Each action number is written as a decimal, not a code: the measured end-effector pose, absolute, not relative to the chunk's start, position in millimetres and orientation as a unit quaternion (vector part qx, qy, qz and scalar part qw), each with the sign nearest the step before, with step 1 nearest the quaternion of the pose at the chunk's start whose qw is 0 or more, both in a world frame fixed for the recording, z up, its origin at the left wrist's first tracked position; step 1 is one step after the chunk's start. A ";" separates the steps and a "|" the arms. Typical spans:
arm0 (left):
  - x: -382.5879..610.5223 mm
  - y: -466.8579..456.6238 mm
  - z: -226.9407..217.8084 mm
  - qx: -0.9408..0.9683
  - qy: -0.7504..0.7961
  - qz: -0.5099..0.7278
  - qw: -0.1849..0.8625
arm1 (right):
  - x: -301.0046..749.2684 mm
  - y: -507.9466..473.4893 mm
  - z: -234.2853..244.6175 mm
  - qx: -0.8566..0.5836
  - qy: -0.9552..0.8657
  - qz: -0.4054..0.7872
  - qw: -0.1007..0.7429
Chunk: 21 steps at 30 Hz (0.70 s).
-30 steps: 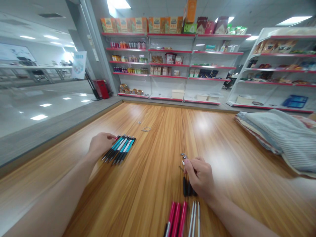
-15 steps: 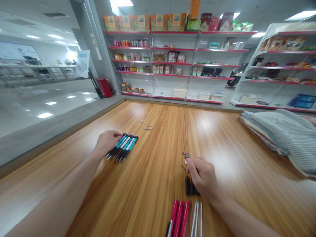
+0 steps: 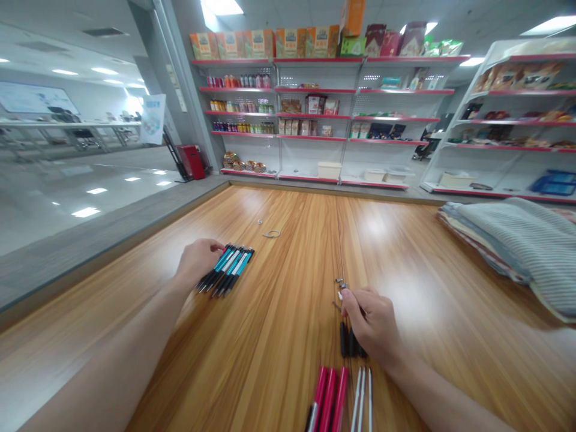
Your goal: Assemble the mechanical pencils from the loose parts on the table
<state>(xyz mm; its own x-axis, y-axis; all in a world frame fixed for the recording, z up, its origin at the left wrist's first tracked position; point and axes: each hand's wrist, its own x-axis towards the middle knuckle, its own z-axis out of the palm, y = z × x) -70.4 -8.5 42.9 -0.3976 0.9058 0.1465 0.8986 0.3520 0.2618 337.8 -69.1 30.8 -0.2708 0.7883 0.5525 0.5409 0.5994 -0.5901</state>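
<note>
My left hand (image 3: 198, 261) is at the left end of a row of pens (image 3: 231, 270), its fingers closed on the outermost one, which shows a bit of pink. The other pens have blue or white barrels and black grips, lying side by side. My right hand (image 3: 372, 318) is closed in a pinch over small metal parts (image 3: 342, 284); a small white spot shows at the fingertips, and what they hold is hidden. Black grip sleeves (image 3: 344, 341) lie partly under this hand. Closer to me are pink pen barrels (image 3: 330, 396) and thin white refills (image 3: 362, 396).
A thin looped ring (image 3: 272, 234) and a tiny silver piece (image 3: 260, 222) lie farther back on the wooden table (image 3: 288, 336). Folded striped cloths (image 3: 508, 240) are stacked at the right. Beyond the table's raised edge stand shelves (image 3: 310, 139) of packaged goods.
The view has shifted very slightly. Both hands stay in nearly the same places, and the pens and loose parts have not visibly moved on the table.
</note>
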 end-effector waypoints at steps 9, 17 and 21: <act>-10.0 -15.6 34.3 0.638 0.762 0.104 -0.040 | 336.6 -67.7 30.4 -0.419 -0.785 0.143 0.432; -1.8 -21.5 20.6 0.645 0.761 0.053 -0.037 | 335.7 -68.9 32.3 -0.419 -0.785 0.139 0.434; -2.9 -19.3 18.3 0.641 0.765 0.051 -0.043 | 336.6 -68.4 32.3 -0.418 -0.783 0.146 0.436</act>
